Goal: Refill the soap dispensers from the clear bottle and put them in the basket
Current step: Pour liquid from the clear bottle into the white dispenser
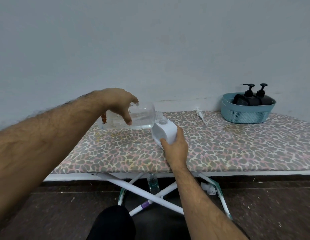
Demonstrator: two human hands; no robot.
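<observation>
My left hand (120, 103) grips the clear bottle (142, 117), tipped almost flat with its mouth over the open neck of a white soap dispenser (165, 131). Clear liquid lies along the bottle's lower side. My right hand (175, 147) holds the white dispenser from the near side, steadying it on the leopard-print board (237, 149). The dispenser's white pump (201, 115) lies loose on the board behind it. A blue basket (246, 111) at the back right holds two black pump dispensers (253, 97).
The board stands on crossed white legs (150, 194) against a pale wall. A small bottle (152, 185) and crumpled white paper (208, 187) sit on the dark floor under it. My knee (112, 222) is at the bottom.
</observation>
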